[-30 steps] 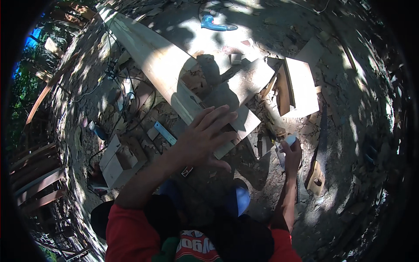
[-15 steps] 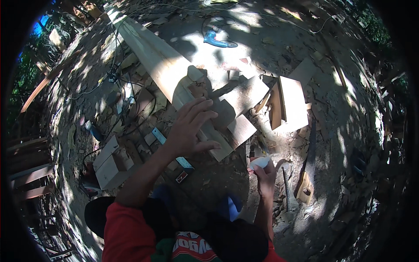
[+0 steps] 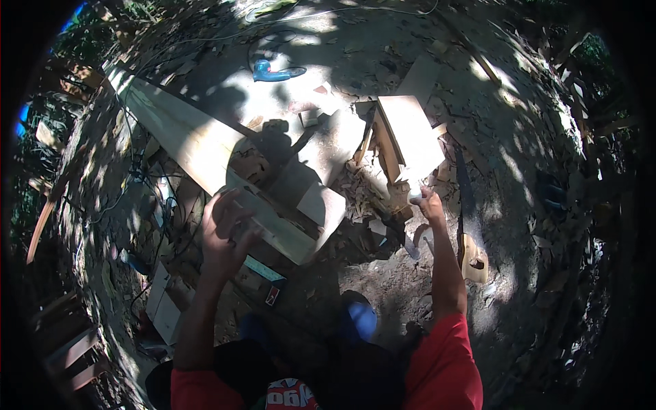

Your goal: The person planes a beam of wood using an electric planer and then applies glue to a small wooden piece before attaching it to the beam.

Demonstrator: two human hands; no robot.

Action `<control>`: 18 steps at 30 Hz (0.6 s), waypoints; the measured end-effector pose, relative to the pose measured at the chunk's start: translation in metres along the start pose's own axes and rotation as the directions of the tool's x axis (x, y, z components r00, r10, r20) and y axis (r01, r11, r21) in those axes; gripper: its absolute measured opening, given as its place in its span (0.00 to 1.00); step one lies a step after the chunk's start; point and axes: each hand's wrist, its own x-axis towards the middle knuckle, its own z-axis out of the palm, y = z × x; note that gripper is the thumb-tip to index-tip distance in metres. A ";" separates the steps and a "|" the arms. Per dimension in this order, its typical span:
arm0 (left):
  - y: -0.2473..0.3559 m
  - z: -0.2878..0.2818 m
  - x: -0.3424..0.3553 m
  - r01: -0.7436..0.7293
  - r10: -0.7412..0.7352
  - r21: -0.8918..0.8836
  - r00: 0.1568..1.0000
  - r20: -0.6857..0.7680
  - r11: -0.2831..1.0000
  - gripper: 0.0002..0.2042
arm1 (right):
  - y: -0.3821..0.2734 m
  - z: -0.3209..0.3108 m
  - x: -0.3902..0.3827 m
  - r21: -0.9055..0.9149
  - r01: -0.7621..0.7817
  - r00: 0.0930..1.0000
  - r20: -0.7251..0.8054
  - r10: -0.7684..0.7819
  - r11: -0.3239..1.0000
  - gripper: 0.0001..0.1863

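Observation:
My left hand [image 3: 227, 232] hovers by the near end of a long pale wooden board [image 3: 195, 140], fingers apart and loosely bent, holding nothing. Whether it touches the board's edge I cannot tell. My right hand [image 3: 429, 205] is stretched forward, its fingers closed round a small white piece [image 3: 415, 195] whose kind does not show. Just beyond it, a box-like wooden piece [image 3: 410, 137] lies in bright sun. Shadow covers part of the board and a flat wooden offcut [image 3: 326, 207] beside its near end.
A handsaw with a wooden handle [image 3: 473, 260] lies right of my right forearm. A blue corded power tool [image 3: 277, 72] rests farther off. Left are a teal and black tool [image 3: 263, 271] and a wooden block [image 3: 166, 301]. Shavings and leaves [image 3: 369, 195] litter the ground.
My right hand has reached forward with the white piece, toward the box-like wood. My left hand has drawn back slightly and its fingers have bent. The view has shifted right.

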 end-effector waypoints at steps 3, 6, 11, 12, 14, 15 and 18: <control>-0.021 -0.021 0.003 -0.051 0.044 0.092 0.996 0.075 0.994 0.14 | 0.016 -0.004 0.027 0.121 0.125 0.986 0.091 -0.137 0.985 0.21; -0.029 -0.056 0.010 -0.035 -0.009 0.245 0.985 0.174 0.969 0.11 | 0.017 0.018 0.048 0.017 0.102 0.980 0.172 -0.104 0.995 0.20; -0.076 -0.120 -0.008 0.077 -0.221 0.431 0.930 0.295 0.899 0.11 | 0.037 0.043 0.063 0.096 0.002 0.977 0.211 -0.023 0.995 0.21; -0.080 -0.136 -0.012 0.060 -0.247 0.496 0.914 0.322 0.866 0.11 | 0.029 0.048 0.061 0.086 -0.036 0.978 0.209 0.017 0.996 0.22; -0.081 -0.158 -0.016 0.029 -0.281 0.583 0.895 0.347 0.812 0.12 | 0.023 0.050 0.051 0.002 -0.021 0.988 0.152 0.020 1.000 0.22; -0.080 -0.162 -0.018 0.014 -0.282 0.603 0.893 0.352 0.798 0.13 | 0.029 0.044 0.046 -0.084 0.044 0.996 0.077 -0.038 0.996 0.21; -0.087 -0.182 -0.035 0.058 -0.330 0.614 0.881 0.340 0.787 0.13 | 0.015 0.041 0.040 -0.128 0.032 0.999 0.028 -0.029 0.991 0.23</control>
